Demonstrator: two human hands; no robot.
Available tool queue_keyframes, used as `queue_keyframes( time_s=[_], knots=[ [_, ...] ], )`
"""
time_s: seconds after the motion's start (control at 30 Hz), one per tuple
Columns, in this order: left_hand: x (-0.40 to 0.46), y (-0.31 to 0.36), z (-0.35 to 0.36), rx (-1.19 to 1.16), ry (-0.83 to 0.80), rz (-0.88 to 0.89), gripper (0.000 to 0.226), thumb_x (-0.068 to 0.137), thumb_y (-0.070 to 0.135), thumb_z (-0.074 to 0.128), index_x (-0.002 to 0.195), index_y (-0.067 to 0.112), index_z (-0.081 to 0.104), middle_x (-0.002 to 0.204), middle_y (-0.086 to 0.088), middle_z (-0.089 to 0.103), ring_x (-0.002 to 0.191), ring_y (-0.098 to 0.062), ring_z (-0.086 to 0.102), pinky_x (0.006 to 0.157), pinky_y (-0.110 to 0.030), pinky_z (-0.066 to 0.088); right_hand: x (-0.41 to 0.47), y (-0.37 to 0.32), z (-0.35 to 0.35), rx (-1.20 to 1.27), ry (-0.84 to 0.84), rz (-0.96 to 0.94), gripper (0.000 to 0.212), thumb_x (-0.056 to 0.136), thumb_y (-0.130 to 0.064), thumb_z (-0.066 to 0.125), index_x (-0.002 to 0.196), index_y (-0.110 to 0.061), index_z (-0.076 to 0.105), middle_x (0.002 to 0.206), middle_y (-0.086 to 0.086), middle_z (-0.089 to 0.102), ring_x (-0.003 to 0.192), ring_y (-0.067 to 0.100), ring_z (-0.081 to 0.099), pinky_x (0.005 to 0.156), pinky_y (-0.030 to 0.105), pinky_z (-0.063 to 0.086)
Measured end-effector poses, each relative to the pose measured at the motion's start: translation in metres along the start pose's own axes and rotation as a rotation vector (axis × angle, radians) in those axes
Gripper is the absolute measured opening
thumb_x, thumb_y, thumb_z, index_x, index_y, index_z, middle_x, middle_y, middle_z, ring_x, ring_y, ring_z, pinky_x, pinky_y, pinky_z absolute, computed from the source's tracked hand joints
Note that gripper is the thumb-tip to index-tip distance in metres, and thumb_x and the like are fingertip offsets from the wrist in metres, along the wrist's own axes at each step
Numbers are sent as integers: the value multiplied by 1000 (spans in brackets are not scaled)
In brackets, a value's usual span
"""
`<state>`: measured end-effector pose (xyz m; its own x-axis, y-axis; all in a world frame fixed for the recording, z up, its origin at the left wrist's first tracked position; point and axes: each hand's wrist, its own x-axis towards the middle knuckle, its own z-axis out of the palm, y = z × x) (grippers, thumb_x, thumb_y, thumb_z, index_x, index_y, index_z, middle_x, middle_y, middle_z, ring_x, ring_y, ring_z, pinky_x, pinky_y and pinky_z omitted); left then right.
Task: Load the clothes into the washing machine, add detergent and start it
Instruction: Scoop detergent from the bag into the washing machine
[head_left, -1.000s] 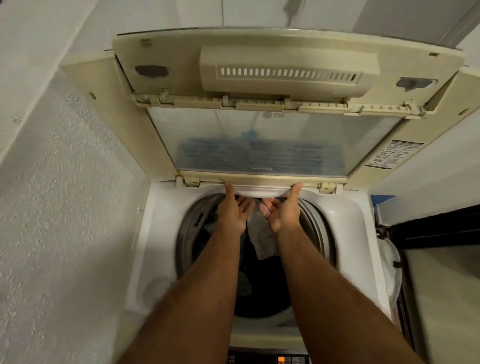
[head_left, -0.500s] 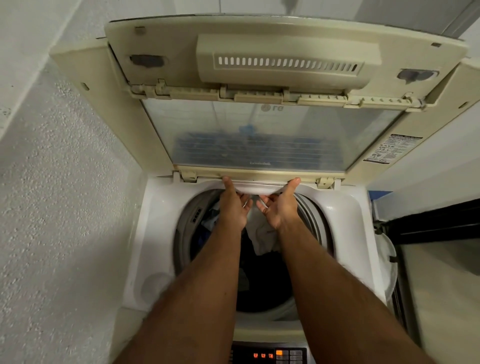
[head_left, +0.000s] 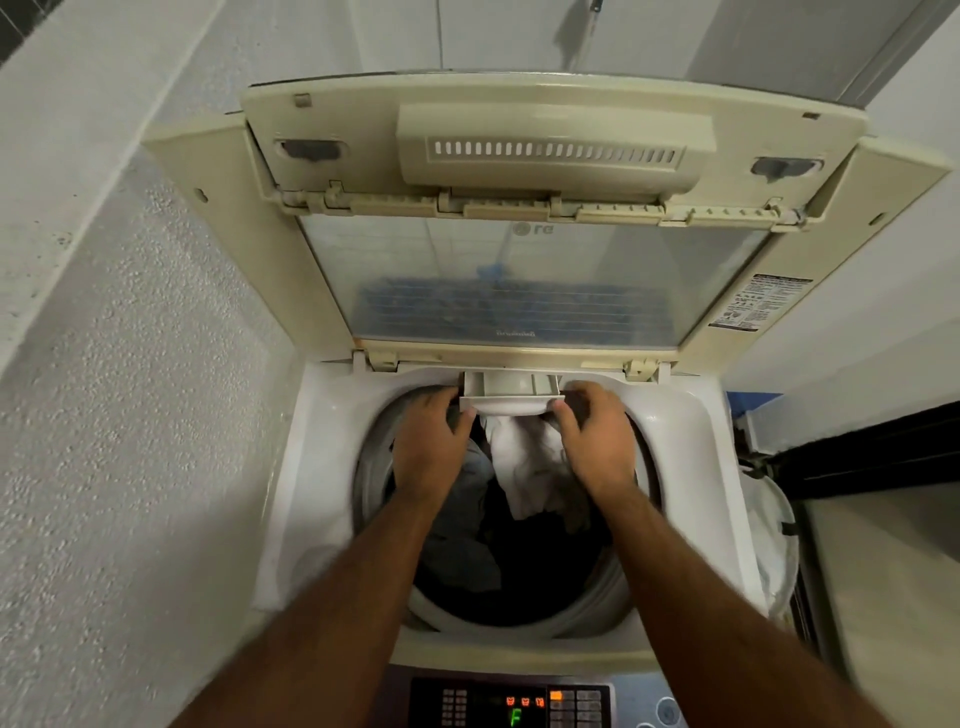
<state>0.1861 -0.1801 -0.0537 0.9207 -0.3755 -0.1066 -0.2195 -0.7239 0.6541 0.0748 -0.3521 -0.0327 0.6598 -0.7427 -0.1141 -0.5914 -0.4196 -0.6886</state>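
Gripping the detergent drawer (head_left: 511, 393) at the far rim of the washing machine (head_left: 332, 415), left hand (head_left: 431, 447) and right hand (head_left: 597, 441) pinch its corners; I note clothes (head_left: 524, 467) in the drum, lid (head_left: 519, 270) up.

Top-loading washing machine (head_left: 322, 467) with its folding lid (head_left: 519, 280) raised upright, drum holding white, grey and dark clothes (head_left: 524, 467), and a white compartmented detergent drawer (head_left: 511, 389) protruding from the rear rim above the drum.
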Motion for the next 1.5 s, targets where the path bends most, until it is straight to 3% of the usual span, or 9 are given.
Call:
queue_keyframes(
  time_s=[0.1,0.23,0.4,0.57,0.83,0.97,1.3,1.37,1.5],
  knots=[
    [5,7,-8,42,-84,91,45,92,35,58,135,20,54,128,-3,63,117,-21,57,99,-37,47,10,-2,1,-69,-108,-97,36,90,-35,64,123,-21,63,113,1,67,100,17,63,92,33,52],
    [5,18,-13,63,-102,59,42,93,32,57,132,16,57,123,-6,66,113,-24,61,95,-36,49,12,-4,2,-4,-140,-58,30,88,-28,66,116,-21,68,92,0,74,82,17,68,85,39,56],
    [-9,16,-12,14,-120,-12,36,92,32,55,125,20,62,112,-4,70,102,-23,64,85,-35,53,1,3,7,38,-122,-37,24,85,-24,70,109,-18,72,97,-2,74,87,14,68,89,37,55],
    [-23,15,-13,-22,-154,-20,39,89,27,62,128,21,60,114,-3,70,105,-24,64,86,-34,51,-13,8,9,33,-130,-46,25,86,-23,71,110,-15,71,101,-1,73,91,12,66,82,18,45],
    [-46,19,-21,-103,-199,18,42,87,32,62,128,25,56,118,1,67,110,-21,60,89,-33,49,-36,12,0,84,-113,-88,30,84,-25,68,114,-20,67,109,-3,70,100,14,66,91,32,53],
    [-68,12,-29,-39,-183,-32,60,90,37,60,144,18,42,142,-2,51,129,-20,49,104,-33,40,-53,20,-4,-15,-100,-150,30,89,-30,65,116,-17,67,117,4,61,104,19,61,94,33,50],
    [-141,1,-68,145,-71,-22,62,92,41,57,147,19,38,151,-5,40,136,-23,40,110,-35,35,-90,-4,1,-106,-331,-395,33,88,-29,67,116,-12,67,116,9,64,111,26,58,95,37,46],
    [-158,-2,-86,178,-22,-20,61,92,43,56,147,23,38,152,-3,39,137,-23,38,111,-36,33,-99,-23,4,-86,-368,-454,31,88,-30,68,114,-14,67,114,7,64,106,23,59,92,35,47],
    [-186,-9,-123,224,67,-40,62,95,45,51,149,23,32,157,0,27,145,-17,24,116,-27,14,-115,-75,6,-22,-457,-579,15,89,-26,67,97,-14,69,91,-1,64,72,2,55,68,17,44]
  ],
)
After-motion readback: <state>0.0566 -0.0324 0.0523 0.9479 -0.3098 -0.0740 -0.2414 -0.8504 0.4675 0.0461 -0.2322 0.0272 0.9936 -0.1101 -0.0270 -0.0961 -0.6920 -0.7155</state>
